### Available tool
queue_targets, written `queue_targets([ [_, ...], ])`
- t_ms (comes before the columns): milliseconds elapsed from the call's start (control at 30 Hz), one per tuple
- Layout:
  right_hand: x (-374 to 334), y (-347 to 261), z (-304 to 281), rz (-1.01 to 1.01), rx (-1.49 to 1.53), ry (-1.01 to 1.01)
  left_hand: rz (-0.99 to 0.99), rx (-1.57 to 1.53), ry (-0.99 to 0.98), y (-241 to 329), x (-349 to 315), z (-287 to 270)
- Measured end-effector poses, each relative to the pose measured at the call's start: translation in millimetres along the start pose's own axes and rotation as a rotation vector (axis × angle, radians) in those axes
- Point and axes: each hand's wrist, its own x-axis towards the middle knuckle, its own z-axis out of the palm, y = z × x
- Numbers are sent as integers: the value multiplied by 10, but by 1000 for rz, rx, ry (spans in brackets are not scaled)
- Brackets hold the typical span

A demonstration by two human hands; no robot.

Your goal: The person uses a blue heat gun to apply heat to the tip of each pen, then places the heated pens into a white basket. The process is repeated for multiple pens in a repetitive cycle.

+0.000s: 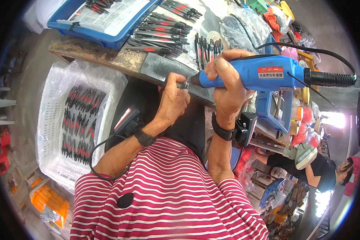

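Head view, looking down past a red-and-white striped shirt (176, 196) to a cluttered workbench (108, 58). Bench edge runs just beyond the fingertips, slanting down toward the right; a dark metal plate (164, 66) lies on it directly past the left fingers. Open room is scarce: only the dark gap between the bench edge and the person's body, where both hands work.

Left of the left hand, below the bench edge, a white plastic crate (52, 120) lined with clear film holds rows of small pliers with red-and-black handles. Beyond the fingers, on the bench top, more pliers (160, 30) lie in loose rows, and farther back a blue tray (104, 38) sits at the bench's far-left edge. Clear plastic bags (244, 28) pile up beyond the right hand.

Left hand (173, 100): fingers curled, thumb and forefinger pressed together, pinching a small metal part (185, 85). The part sits at the fingertips, touching or just beside the tool's dark nose; which, cannot tell.

Right hand (228, 86): fingers wrapped fully around the front of a blue handheld power tool (260, 74), closed tight on its body, nose aimed left at the pinched part. A black cord (324, 54) loops off the tool's rear, to the right of the knuckles.

Both wrists carry black strapped devices. Another person in a black top stands well off to the lower right.
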Motion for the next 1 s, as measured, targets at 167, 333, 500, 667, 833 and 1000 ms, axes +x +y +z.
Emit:
queue_targets([
  [167,-20,24,11,23,3,3,13,31,5,8,3,-2],
  [333,-17,38,40,43,80,45,10,36,3,12,-9,7],
  [500,-4,25,53,19,20,15,13,46,12,20,-1,-3],
  [667,24,71,42,22,9,-5,42,85,16,-10,12,-6],
  [833,186,95,-62,-105,-141,-435,66,95,-24,-13,36,-47],
  [1000,141,161,-28,-7,-135,-276,31,77,-16,-12,33,-63],
])
